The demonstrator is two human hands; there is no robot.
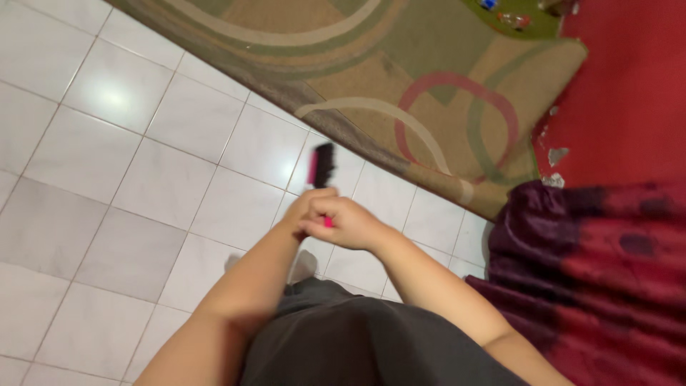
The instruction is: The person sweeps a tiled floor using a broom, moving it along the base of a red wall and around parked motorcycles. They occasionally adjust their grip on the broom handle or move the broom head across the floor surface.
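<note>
- A pink hairbrush (322, 171) with dark bristles is held upright at the middle of the frame, its head rising above both hands and its pink handle showing between the fingers.
- The right hand (350, 223) is closed around the handle, fingers curled tight on it.
- The left hand (304, 209) is pressed against the right one at the handle; whether it grips the brush or only rests on it cannot be told, as it is partly hidden.
- The step in hand is judged to be a gripping or adjusting of the brush in front of the body, above the white tiled floor (128, 157).
- A patterned rug (400, 78) is seen across the upper middle, and a red and purple cloth (607, 236) at the right edge.
- Dark trousers (343, 343) fill the lower middle.
- Any further handling is judged to call for a firm hold low on the handle, with the bristles kept clear of the fingers.
</note>
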